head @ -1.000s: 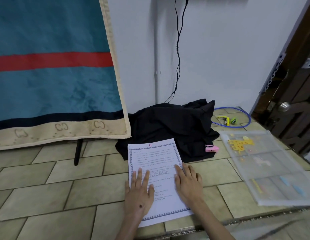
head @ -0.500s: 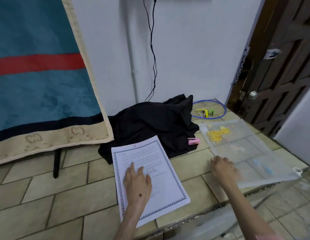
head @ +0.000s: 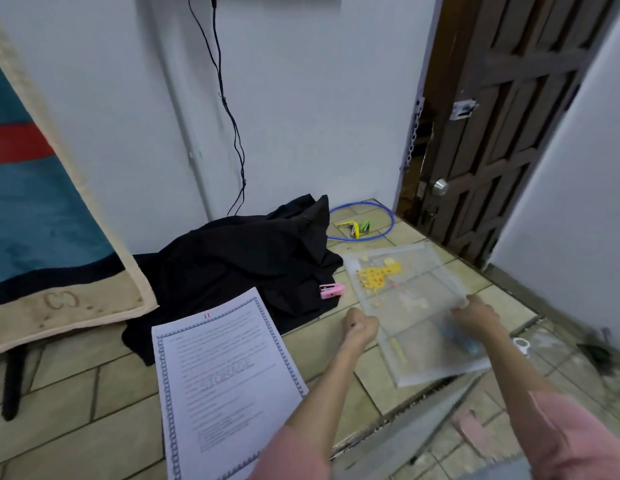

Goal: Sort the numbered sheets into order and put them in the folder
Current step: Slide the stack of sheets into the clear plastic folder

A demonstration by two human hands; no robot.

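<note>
both hands at the clear folder point(head: 410, 306), right of centre on the tiled floor point(head: 76, 393). right hand point(head: 474, 315) lies on the folder's right part, fingers curled, apparently gripping its edge; blurred. left hand point(head: 360, 325) is at the folder's left edge, fingers curled; whether it holds the edge, cannot tell. sheet stack point(head: 225, 386) lies lower centre, apart from the folder, untouched.

judgement: step in hand is opening the folder. do it well by pinning one edge, lifting the top flap only, mouth turned toward the stack.

writing: top sheet reads "storage" in large outline letters; red "11" at its head. rug point(head: 41, 220), left of frame, shows "cc" marks.
</note>
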